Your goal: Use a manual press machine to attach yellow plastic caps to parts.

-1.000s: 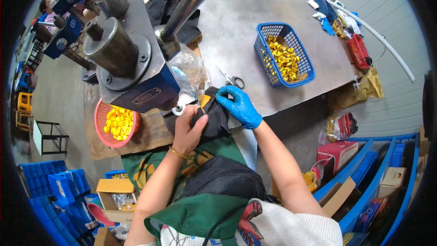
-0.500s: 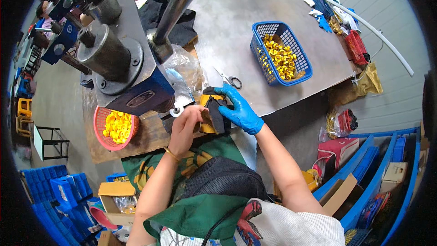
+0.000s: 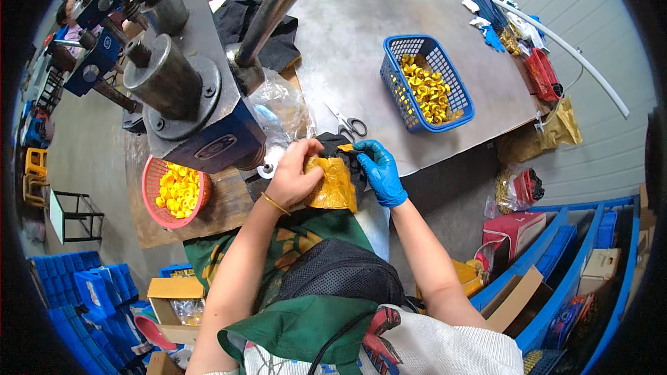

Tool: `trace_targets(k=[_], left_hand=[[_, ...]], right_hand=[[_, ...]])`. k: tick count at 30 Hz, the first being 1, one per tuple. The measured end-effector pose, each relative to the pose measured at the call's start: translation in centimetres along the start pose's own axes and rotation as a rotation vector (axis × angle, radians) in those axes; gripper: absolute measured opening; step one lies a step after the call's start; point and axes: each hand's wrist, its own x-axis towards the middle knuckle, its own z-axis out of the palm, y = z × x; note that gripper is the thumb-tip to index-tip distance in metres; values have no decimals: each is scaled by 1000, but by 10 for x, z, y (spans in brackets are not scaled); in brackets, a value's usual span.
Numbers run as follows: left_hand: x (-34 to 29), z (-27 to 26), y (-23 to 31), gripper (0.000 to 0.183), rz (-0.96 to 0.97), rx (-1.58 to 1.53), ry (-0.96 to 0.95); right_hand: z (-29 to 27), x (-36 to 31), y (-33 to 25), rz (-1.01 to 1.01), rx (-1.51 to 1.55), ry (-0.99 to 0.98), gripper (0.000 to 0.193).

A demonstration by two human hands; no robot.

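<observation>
My bare left hand (image 3: pixel 294 175), a bangle at its wrist, grips a shiny, creased yellow piece (image 3: pixel 335 186) like plastic film or tape. Behind and beside that piece bunches a black cloth (image 3: pixel 332 143). My right hand (image 3: pixel 381 172), in a blue glove, pinches the cloth's right side, where a small orange-yellow bit shows at the fingertips. How the yellow piece and the cloth are joined is hidden. Just beyond my hands, scissors (image 3: pixel 353 126) with dark handles lie on the table.
A heavy metal press (image 3: pixel 201 107) stands at the left with its lever above. A pink basket (image 3: pixel 203 198) and a blue basket (image 3: pixel 464 117) hold small yellow caps. Clear plastic film (image 3: pixel 285 101) and dark cloth (image 3: pixel 267 35) lie near the press. Blue shelving (image 3: pixel 549 305) stands at the lower right.
The yellow face of the held piece has turned toward me and shows larger. My left hand has moved right onto it; my right hand has drawn its fingers into a pinch at the cloth's side.
</observation>
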Motion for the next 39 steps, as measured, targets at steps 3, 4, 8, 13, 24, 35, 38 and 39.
trace_targets(k=[3, 4, 8, 13, 24, 35, 38, 39], left_hand=[[0, -6, 1, 25, -135, -62, -56], [1, -8, 2, 24, -55, 22, -92], [-1, -2, 12, 22, 83, -3, -103], [-3, -1, 24, 25, -15, 4, -184], [-10, -3, 39, 14, -58, -227, -58], [-11, 4, 35, 39, -205, 66, -95], [-7, -6, 36, 42, -258, 18, -229], [-5, -7, 35, 40, -318, -70, -300]], right_hand=[[-6, -2, 6, -18, 7, 70, 22], [-7, -2, 6, -19, 7, 71, 22], [6, -4, -13, -138, -164, -25, 31], [12, 5, -26, -191, -268, -356, 45], [0, 13, -55, -320, -217, -483, 30], [-17, 27, -37, -346, -527, -356, 32], [-11, 23, -43, -494, -673, -263, 28], [-13, 24, -40, -474, -690, -244, 27]])
